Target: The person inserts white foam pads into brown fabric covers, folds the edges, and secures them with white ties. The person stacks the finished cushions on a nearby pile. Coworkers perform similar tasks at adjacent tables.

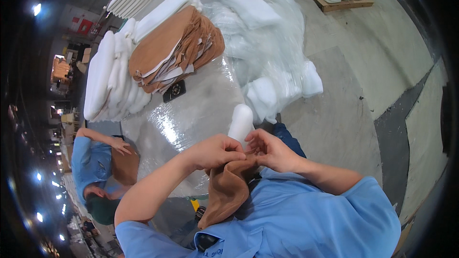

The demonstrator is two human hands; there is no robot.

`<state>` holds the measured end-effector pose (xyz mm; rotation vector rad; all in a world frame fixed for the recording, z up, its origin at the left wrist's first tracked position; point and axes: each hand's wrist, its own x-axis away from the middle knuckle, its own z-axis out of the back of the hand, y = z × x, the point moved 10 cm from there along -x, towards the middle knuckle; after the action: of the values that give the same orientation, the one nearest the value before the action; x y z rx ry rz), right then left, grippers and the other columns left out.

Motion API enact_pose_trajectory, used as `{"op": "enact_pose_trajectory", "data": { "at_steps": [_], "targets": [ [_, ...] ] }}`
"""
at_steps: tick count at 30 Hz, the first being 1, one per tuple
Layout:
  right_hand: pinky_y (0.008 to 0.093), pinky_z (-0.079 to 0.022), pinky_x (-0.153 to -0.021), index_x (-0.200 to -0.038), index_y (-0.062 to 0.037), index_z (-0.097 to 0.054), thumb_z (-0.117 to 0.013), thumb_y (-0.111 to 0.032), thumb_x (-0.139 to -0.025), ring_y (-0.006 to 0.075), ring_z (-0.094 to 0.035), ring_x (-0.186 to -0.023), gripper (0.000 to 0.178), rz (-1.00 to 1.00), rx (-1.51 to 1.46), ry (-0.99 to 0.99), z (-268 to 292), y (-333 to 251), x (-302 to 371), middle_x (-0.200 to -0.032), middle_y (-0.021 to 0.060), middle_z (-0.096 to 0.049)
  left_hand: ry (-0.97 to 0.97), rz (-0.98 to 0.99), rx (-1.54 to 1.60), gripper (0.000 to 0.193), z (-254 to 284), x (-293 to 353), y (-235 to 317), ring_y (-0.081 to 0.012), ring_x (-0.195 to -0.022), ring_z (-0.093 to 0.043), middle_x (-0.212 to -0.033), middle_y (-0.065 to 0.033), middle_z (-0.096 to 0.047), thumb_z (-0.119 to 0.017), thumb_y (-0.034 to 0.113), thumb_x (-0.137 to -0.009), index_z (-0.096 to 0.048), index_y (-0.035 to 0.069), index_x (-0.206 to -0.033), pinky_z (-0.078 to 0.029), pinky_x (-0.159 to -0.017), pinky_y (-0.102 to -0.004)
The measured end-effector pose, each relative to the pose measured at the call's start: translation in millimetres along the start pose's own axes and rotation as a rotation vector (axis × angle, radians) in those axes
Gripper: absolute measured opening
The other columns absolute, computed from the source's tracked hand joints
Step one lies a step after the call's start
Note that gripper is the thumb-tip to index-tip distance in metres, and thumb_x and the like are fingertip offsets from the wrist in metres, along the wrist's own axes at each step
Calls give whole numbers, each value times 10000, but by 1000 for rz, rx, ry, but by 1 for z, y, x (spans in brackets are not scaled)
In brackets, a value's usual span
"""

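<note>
A brown fabric cover [227, 188] hangs in folds against my blue shirt, its upper edge at my fingers. My left hand [217, 152] pinches that edge between thumb and fingers. Close beside it, my right hand [273, 152] is also closed on the edge, fingers bent. Just beyond both hands, the rounded end of a white padding piece [241, 122] sticks up; its lower part is hidden behind my hands and the cover, so I cannot tell whether it is inside the cover.
Brown fabric covers [177, 48] lie stacked on the shiny table [201, 86], with a dark phone [175, 91] beside them. White padding [107, 79] is piled left; a clear plastic bag [282, 33] of white pieces stands beyond. A co-worker [93, 162] at left holds brown fabric.
</note>
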<state>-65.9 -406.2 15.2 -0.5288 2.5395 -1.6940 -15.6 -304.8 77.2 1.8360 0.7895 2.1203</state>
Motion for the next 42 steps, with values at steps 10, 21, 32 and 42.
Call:
{"op": "enact_pose_trajectory", "data": {
  "at_steps": [10,21,32,42],
  "targets": [
    [258,-493,-833,-1089,-52,-679,-701,-156,-1033,57,-576,-919,120,-148,-392,-158,-14,49,9,-991,-33,-660,-126,76,101,261,6,-22,-13,-73,-768,-611,-804,25,-664,-693,299,-1000,-727,53,-922,-509,-677,-260],
    [292,-521,-895,-1163,-53,-713,-745,-131,-995,84,-648,-980,188,-292,-562,-52,-5,67,11,-1065,4,-731,166,-300,-605,299,14,-33,36,-73,-722,-573,-733,18,-650,-765,327,-971,-710,52,-867,-484,-655,-287],
    [359,-528,-819,-981,-59,-709,-692,-196,-1021,207,-646,-880,143,60,203,54,16,21,3,-993,70,-696,-214,103,-318,437,4,-46,2,-118,-676,-562,-699,-34,-632,-709,450,-992,-705,49,-818,-469,-643,-317],
    [563,-236,-1243,-1074,-112,-742,-675,-294,-1017,528,-154,-1556,202,393,745,-62,34,-35,-46,-1671,319,-151,559,-713,-1004,169,37,-10,80,-380,-917,-689,-1148,-184,-627,-730,248,-970,-674,90,-952,-564,-758,-465]
  ]
}}
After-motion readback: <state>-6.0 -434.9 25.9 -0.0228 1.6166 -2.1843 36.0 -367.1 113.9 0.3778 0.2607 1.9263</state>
